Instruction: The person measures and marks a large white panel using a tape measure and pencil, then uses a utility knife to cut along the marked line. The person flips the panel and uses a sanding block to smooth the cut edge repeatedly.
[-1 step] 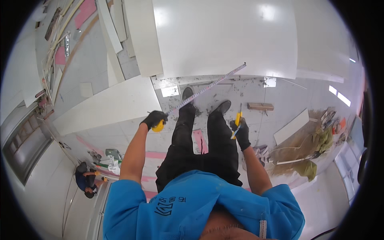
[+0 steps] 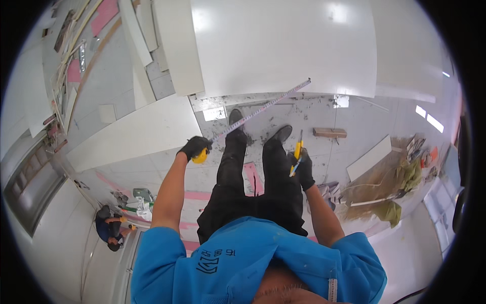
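Observation:
My left hand (image 2: pixel 194 147), in a dark glove, is closed around the yellow case of a tape measure (image 2: pixel 200 156). Its long pale blade (image 2: pixel 264 108) runs out to the upper right, past my shoes, and the hooked tip lies near the edge of a large white panel (image 2: pixel 283 45). In my gloved right hand (image 2: pixel 304 169), the fingers are wrapped round a yellow utility knife (image 2: pixel 298 148) pointing away from me. A thin blue-and-white stick (image 2: pixel 294 168), perhaps a pencil, also juts from that hand.
A wooden block (image 2: pixel 329 133) lies on the floor right of my shoes. Narrow white boards (image 2: pixel 136 126) and offcuts lie at left; another board (image 2: pixel 369 158) is at right beside olive cloth (image 2: pixel 389 213). A co-worker (image 2: pixel 109 228) crouches at far lower left.
My right hand has shifted slightly left, and the knife has tipped a little more leftward. The tape blade stays extended, with the left hand almost in the same place.

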### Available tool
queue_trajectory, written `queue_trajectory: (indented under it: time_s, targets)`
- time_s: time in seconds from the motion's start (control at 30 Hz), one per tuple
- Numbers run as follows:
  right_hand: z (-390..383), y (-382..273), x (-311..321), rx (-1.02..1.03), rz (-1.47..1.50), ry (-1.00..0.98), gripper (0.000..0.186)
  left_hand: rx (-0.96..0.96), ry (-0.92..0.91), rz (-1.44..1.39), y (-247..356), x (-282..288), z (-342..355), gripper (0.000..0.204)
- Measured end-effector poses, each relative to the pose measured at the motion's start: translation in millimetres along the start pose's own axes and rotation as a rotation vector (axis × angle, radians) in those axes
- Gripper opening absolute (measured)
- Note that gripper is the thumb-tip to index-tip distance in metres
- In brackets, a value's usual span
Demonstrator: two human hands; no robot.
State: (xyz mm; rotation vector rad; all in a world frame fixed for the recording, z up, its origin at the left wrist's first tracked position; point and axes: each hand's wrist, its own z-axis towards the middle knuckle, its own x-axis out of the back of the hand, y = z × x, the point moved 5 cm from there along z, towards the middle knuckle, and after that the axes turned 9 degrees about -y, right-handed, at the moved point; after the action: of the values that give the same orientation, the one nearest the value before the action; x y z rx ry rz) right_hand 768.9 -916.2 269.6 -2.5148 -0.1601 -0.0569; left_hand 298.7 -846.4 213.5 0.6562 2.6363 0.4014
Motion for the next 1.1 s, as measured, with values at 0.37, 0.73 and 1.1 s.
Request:
queue_trajectory:
  time_s: [0.37, 0.73, 1.1]
  targets:
    - [-33, 29, -19, -0.032, 0.034, 0.227, 0.029, -0.024, -0.285, 0.127, 148, -76, 281, 0.025]
    - [-47, 27, -16, 0.105, 0.140, 0.280, 0.020, -0.067, -0.415, 0.270, 257, -204, 470, 0.022]
    - [4, 56, 14, 0.245, 0.375, 0.332, 0.014, -0.110, -0.361, 0.311, 235, -151, 436, 0.030]
